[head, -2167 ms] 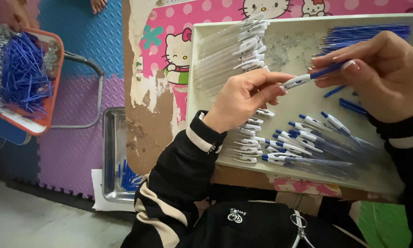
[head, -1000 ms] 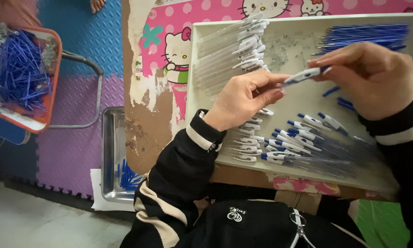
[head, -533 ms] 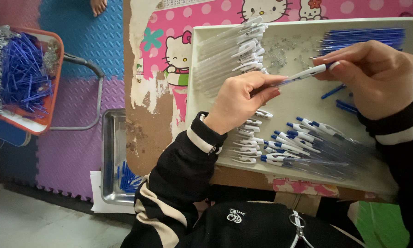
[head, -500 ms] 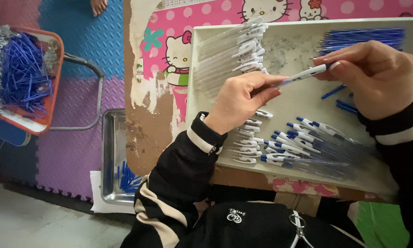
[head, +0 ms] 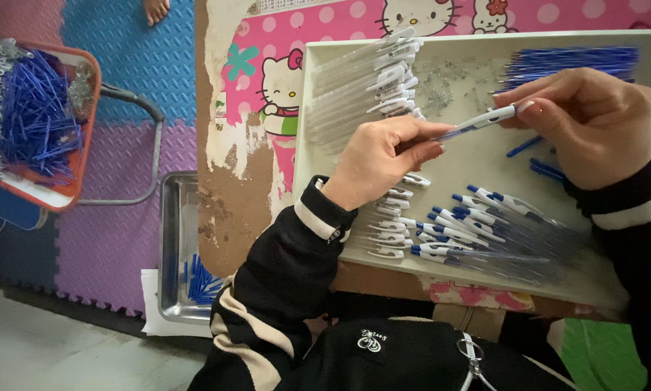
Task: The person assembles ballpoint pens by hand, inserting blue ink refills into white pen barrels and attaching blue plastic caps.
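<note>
Both hands are pinched on one pen (head: 464, 124) held over the middle of the white tray (head: 305, 145): left hand (head: 383, 163) grips the blue barrel end, right hand (head: 593, 119) the white clip end. Looks like they're being pushed together, hard to tell. Best kept dead straight, finished pens (head: 477, 224) sit along the near edge.

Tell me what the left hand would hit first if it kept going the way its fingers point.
The left hand points right and slightly up along the pen it grips, so it would probably meet the right hand, which holds the pen's other end. Both seem to hover above the tray, though depth is unclear.
</note>
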